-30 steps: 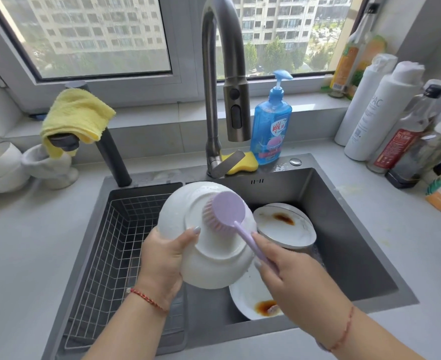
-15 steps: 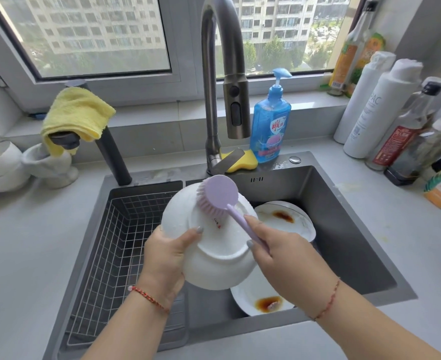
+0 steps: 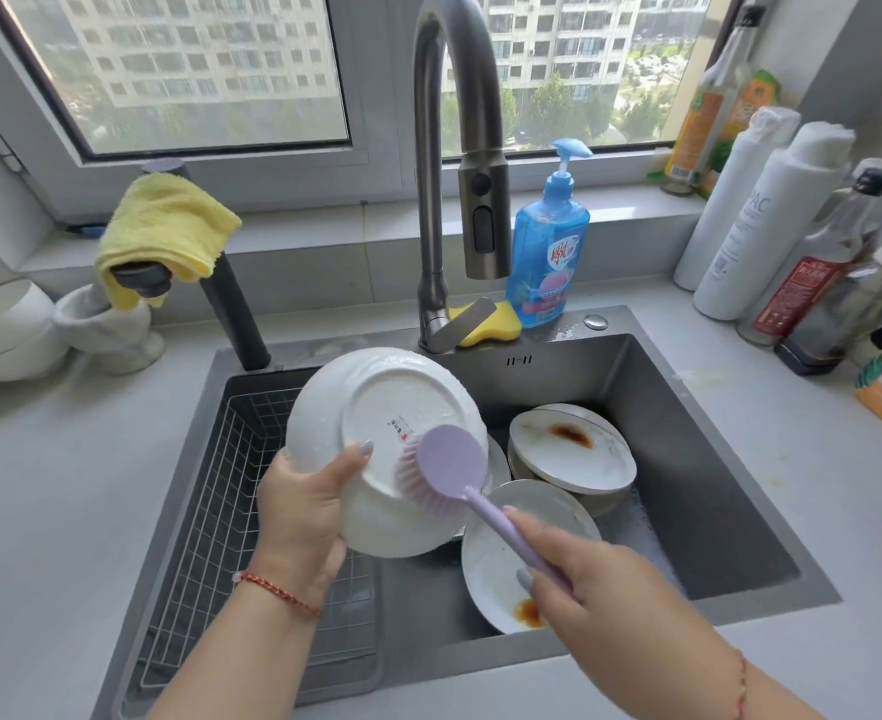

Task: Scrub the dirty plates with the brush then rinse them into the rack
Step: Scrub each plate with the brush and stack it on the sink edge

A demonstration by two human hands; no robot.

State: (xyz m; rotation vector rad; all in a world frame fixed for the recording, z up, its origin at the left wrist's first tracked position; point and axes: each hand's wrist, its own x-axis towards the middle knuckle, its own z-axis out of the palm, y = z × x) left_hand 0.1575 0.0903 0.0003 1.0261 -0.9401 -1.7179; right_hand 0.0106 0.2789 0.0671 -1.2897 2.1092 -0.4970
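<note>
My left hand point(image 3: 301, 504) grips a white plate point(image 3: 376, 407) by its lower left rim and holds it tilted over the sink, its underside facing me. My right hand point(image 3: 592, 579) holds the handle of a lilac brush point(image 3: 446, 462), whose bristles press on the lower right of the plate's base. Under my hands in the sink lie dirty plates: one point(image 3: 491, 569) with a brown stain near the front, another point(image 3: 571, 446) stained and resting on a bowl behind it. The wire rack point(image 3: 231, 491) sits in the sink's left half.
The grey tap point(image 3: 441, 163) arches over the sink point(image 3: 688, 459), its spray head hanging above the plates. A blue soap bottle point(image 3: 548, 252) and a yellow sponge point(image 3: 491, 330) stand behind the sink. Bottles point(image 3: 771, 220) crowd the right counter. A yellow cloth point(image 3: 163, 226) hangs left.
The brush has slid from the upper part of the plate's underside down to its lower right. My left hand has tilted the plate so that more of its base shows.
</note>
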